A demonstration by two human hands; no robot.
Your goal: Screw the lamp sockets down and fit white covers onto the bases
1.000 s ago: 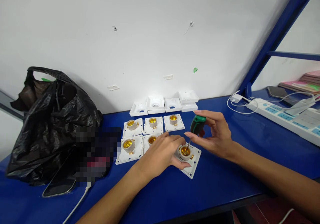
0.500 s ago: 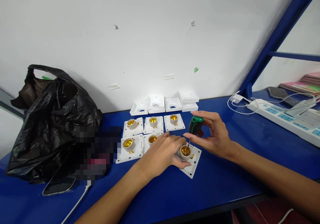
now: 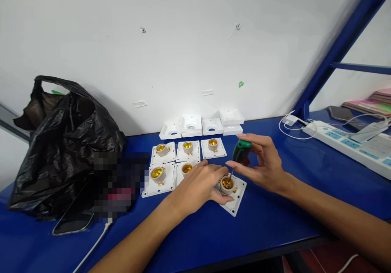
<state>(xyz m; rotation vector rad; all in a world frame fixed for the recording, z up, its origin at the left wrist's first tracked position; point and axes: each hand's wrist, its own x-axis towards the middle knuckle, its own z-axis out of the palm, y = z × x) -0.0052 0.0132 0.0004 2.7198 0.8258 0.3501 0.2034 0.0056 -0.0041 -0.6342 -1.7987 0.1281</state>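
Observation:
A white square lamp holder [image 3: 237, 199] with a round, brass-lined socket lies turned at an angle on the blue table. My left hand [image 3: 200, 187] grips its left side, thumb in front of the socket and fingers behind. Above it, my right hand [image 3: 264, 163] is closed around the green and black handle of a screwdriver [image 3: 241, 151]. The screwdriver leans slightly, its shaft reaching down into the socket, where the tip is hidden. Several similar lamp holders [image 3: 158, 174] sit in two rows to the left; my left hand partly covers one.
White square covers [image 3: 191, 123] stand along the wall, some stacked. A black plastic bag [image 3: 67, 151] and a phone [image 3: 75, 220] with a white cable are at left. On the right lie a power strip [image 3: 348, 143], cables and another phone [image 3: 340, 113] beneath a blue frame [image 3: 336, 49].
The screwdriver's handle has turned a little and tilts slightly more within my right hand's fingers. My left hand keeps its hold on the lamp holder. The whole view has shifted slightly.

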